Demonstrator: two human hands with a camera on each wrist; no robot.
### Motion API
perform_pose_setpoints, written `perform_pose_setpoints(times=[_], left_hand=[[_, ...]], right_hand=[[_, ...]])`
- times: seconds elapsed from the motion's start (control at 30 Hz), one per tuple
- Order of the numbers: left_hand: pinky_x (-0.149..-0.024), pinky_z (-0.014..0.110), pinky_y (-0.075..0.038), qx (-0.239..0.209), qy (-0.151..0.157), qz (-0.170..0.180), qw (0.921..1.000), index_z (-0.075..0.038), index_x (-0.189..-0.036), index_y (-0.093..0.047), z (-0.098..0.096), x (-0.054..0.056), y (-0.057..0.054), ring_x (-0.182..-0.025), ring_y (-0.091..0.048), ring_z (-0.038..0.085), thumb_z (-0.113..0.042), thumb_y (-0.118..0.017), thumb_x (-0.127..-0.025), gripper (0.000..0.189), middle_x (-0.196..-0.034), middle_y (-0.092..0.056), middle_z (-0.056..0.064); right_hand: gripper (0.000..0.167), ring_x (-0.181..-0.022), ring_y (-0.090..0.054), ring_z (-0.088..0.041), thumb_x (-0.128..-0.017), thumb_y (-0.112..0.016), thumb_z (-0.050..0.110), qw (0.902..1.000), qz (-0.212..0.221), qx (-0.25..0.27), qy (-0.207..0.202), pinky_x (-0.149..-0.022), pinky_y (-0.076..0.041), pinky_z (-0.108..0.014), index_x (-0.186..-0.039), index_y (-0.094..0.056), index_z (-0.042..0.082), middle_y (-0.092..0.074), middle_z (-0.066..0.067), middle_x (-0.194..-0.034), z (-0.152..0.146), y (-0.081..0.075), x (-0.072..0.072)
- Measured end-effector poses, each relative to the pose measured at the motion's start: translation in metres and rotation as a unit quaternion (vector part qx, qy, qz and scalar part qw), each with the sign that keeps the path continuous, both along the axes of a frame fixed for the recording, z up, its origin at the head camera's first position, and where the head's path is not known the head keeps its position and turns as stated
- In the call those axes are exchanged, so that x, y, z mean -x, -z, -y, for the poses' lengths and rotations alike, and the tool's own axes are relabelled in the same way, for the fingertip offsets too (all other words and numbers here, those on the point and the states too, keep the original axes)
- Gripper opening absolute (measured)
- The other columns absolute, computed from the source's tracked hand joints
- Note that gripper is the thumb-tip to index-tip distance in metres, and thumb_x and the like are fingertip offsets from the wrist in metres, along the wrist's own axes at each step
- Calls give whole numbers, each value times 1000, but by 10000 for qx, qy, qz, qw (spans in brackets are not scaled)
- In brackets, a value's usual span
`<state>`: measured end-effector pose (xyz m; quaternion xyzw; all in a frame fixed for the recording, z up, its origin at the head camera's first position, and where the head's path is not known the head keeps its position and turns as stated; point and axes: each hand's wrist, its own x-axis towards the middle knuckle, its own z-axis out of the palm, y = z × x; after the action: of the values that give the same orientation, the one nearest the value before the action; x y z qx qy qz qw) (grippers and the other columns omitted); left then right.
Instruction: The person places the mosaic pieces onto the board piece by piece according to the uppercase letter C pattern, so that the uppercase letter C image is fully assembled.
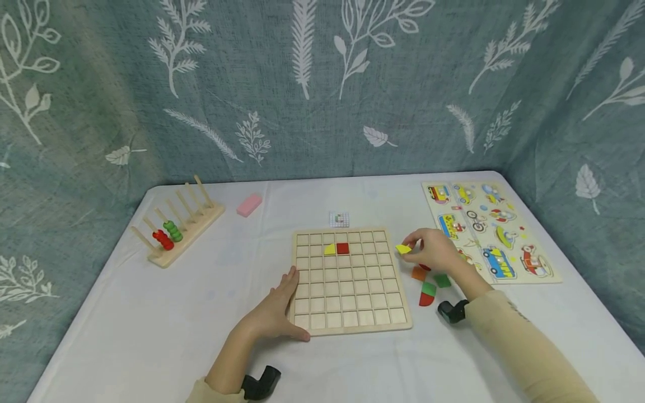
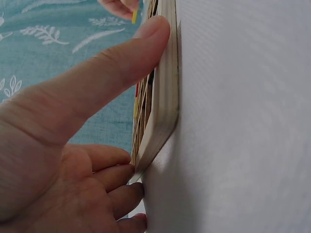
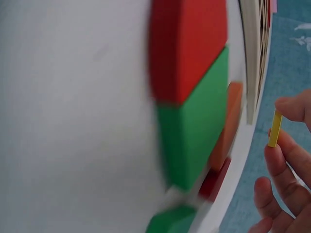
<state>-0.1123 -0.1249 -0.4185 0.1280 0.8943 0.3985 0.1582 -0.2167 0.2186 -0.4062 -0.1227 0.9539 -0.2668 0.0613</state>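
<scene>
Head view shows the right hand (image 1: 437,250) pinching a small yellow piece (image 1: 403,249) between thumb and fingertips, held just off the right edge of the wooden grid board (image 1: 350,280). The right wrist view confirms the pinch: the yellow piece (image 3: 275,128) sits edge-on between the fingers (image 3: 291,160). The left hand (image 1: 274,310) lies with fingers straight against the board's left edge near its front left corner, holding nothing (the left wrist view shows the thumb (image 2: 97,73) laid along the board's rim (image 2: 165,97) and the fingers tucked at its corner).

On the board, a yellow quarter-round piece (image 1: 330,249) and a red square piece (image 1: 342,248) sit side by side, touching, in the second row from the far edge. Loose pieces lie on the table (image 1: 151,324) just right of the board, below the right hand: an orange piece (image 1: 419,273), a green piece (image 1: 442,280), and a green-and-red pair (image 1: 427,294) touching each other.

Farther out, a vehicle peg puzzle (image 1: 489,229) lies toward the table's far right corner, a wooden peg rack (image 1: 176,229) with red and green rings stands near the far left corner, a pink block (image 1: 249,205) rests beside it, and a small pattern card (image 1: 339,219) lies just beyond the board's far edge.
</scene>
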Motion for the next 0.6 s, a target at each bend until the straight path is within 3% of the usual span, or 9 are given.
perform_pose_setpoints(times=[0.33, 0.6], left_hand=[[-108, 55, -7, -93, 27, 15, 10000, 9, -142, -14, 0, -1, -2, -137, -4, 35, -25, -91, -45, 128, -150, -5, 22], [-108, 55, -7, -86, 40, 18, 10000, 9, -142, -14, 0, -1, -1, -137, -4, 36, -26, -91, -45, 128, -150, -5, 21]], right_hand=[[27, -64, -47, -16, -72, -75, 25, 9996, -281, -24, -84, -49, -37, -26, -94, -70, 10, -60, 2, -80, 24, -3, 3], [25, -65, -48, -16, -71, -76, 25, 9995, -253, 96, -155, -51, -37, -26, -91, -70, 10, -59, 2, -78, 41, -2, 8]])
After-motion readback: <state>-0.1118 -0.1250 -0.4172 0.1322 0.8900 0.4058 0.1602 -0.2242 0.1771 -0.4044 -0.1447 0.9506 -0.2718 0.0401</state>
